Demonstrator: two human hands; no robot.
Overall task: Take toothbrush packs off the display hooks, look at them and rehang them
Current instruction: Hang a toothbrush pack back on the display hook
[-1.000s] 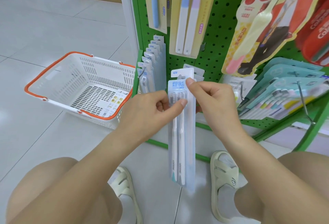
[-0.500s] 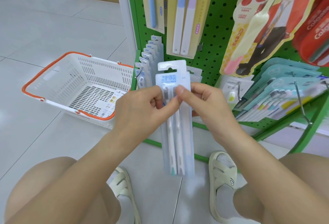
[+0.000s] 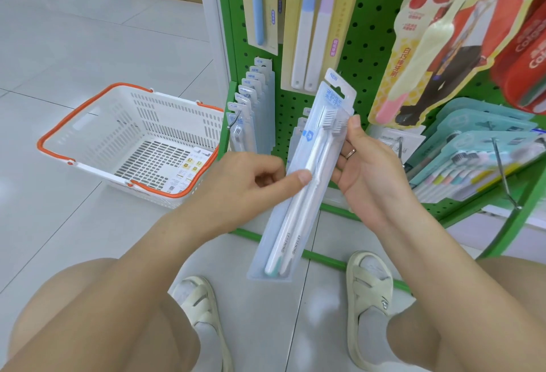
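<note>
A clear twin toothbrush pack [image 3: 298,215] with a white "NEW" hang tab is held in front of the green pegboard [image 3: 366,35], tilted with its top toward the right. My left hand [image 3: 251,182] pinches its left edge at mid-height between thumb and fingers. My right hand [image 3: 363,171] grips its right edge near the brush heads, thumb up along the pack. A row of the same packs [image 3: 251,106] hangs on a hook at the board's left edge. More packs [image 3: 301,123] hang behind the held one, mostly hidden.
A white shopping basket [image 3: 88,123] with orange rim stands on the tiled floor at left. Teal multi-brush packs [image 3: 472,159] hang on long hooks [image 3: 502,173] at right. Tall yellow packs [image 3: 316,23] and red packs [image 3: 526,55] hang above. My knees and sandalled feet are below.
The pack has come away from the board and tilted from upright to slanting right. My left hand slid down to its middle; my right hand shifted to its right edge.
</note>
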